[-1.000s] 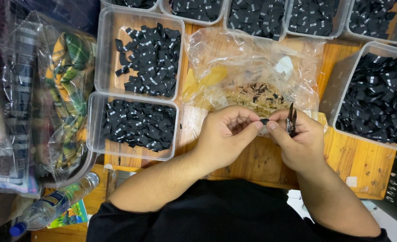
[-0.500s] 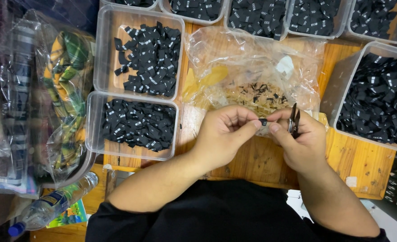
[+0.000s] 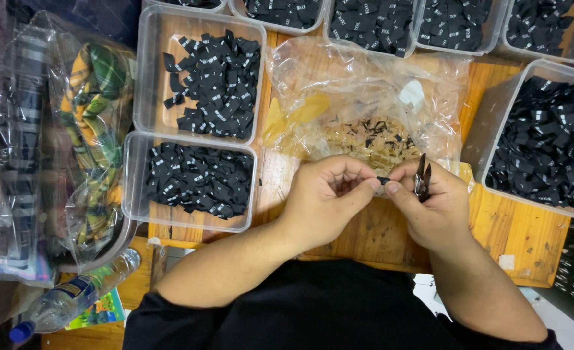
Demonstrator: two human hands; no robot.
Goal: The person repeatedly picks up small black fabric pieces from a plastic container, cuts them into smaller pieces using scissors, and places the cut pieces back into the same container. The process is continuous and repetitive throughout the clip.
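My left hand (image 3: 329,201) and my right hand (image 3: 430,204) meet over the wooden table (image 3: 378,227), both pinching a small black label (image 3: 383,180) between their fingertips. A pair of small dark snips (image 3: 422,176) is also tucked in my right hand, blades pointing up. Just behind the hands lies a clear plastic bag (image 3: 365,97) holding a heap of thin cut scraps (image 3: 371,136).
Clear plastic tubs of black labels stand around: two at the left (image 3: 199,78) (image 3: 193,181), one at the right (image 3: 546,142), several along the far edge (image 3: 374,23). Bagged plaid cloth (image 3: 95,142) sits far left; a plastic bottle (image 3: 73,298) lies lower left.
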